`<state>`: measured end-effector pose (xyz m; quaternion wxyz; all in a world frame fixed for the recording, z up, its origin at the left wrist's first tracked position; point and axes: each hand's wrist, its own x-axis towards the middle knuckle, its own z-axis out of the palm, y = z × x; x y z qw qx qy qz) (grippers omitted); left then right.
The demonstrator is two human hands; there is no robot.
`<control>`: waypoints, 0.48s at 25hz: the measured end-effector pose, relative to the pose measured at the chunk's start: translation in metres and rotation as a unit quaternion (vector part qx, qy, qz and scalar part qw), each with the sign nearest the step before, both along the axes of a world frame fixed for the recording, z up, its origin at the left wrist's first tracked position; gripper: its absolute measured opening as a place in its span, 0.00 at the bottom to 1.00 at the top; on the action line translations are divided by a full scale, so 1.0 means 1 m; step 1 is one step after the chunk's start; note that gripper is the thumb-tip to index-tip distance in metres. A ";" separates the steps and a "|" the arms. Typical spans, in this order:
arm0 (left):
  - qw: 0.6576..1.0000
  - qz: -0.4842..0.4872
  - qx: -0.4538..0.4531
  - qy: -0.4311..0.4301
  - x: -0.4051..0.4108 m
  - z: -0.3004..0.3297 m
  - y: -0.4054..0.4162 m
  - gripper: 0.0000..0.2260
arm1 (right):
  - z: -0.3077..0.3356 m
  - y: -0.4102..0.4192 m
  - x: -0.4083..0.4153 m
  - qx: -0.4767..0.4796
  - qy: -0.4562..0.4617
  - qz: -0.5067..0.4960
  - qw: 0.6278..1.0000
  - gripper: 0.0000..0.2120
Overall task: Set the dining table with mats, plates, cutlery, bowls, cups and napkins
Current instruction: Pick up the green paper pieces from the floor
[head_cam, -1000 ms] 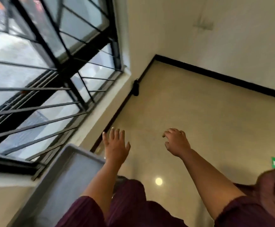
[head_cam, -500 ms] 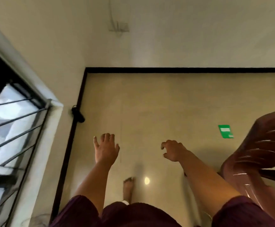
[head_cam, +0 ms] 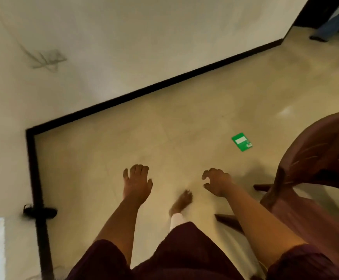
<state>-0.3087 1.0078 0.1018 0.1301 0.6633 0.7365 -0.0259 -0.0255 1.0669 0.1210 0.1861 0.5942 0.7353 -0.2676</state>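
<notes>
1. From my remote seat the biggest thing I see is the beige tiled floor (head_cam: 184, 126), bounded by a black skirting strip (head_cam: 144, 90) where it meets the pale wall (head_cam: 144, 27).
2. A maroon plastic chair (head_cam: 314, 158) stands at the right edge, partly cut off, its legs on the floor close to the right forearm.
3. The person's dark maroon garment (head_cam: 184, 251) fills the bottom of the view, with one bare foot (head_cam: 181, 201) on the tiles between the two arms.
4. The left hand (head_cam: 137, 183) reaches forward, palm down, fingers relaxed and slightly bent, holding nothing.
5. The right hand (head_cam: 218, 181) reaches forward too, its fingers loosely curled like a claw, with nothing in them.
6. A small green card (head_cam: 242, 141) lies flat on the floor, well ahead of the right hand.
7. I can find no mats, plates, cutlery, bowls, cups or napkins in this view, nor the dining table.
</notes>
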 end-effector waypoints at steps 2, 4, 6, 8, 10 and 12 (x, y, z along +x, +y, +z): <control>0.999 -0.040 0.004 -0.003 0.017 -0.001 0.071 0.20 | -0.003 0.052 0.021 0.015 0.008 -0.044 0.999 0.16; 0.997 -0.080 0.016 -0.012 0.041 0.005 0.151 0.20 | -0.003 0.104 0.047 0.012 0.023 -0.089 0.996 0.17; 0.993 -0.116 0.030 -0.011 0.072 0.015 0.227 0.20 | 0.001 0.144 0.077 -0.002 0.025 -0.116 0.993 0.17; 0.988 -0.138 0.061 -0.030 0.109 0.023 0.289 0.19 | 0.004 0.176 0.110 -0.009 0.015 -0.142 0.990 0.17; 0.982 -0.155 0.081 -0.066 0.147 0.028 0.331 0.17 | 0.006 0.203 0.144 -0.013 0.019 -0.204 0.979 0.18; 0.974 -0.200 0.069 -0.085 0.185 0.027 0.358 0.17 | 0.009 0.224 0.175 -0.020 0.047 -0.279 0.959 0.18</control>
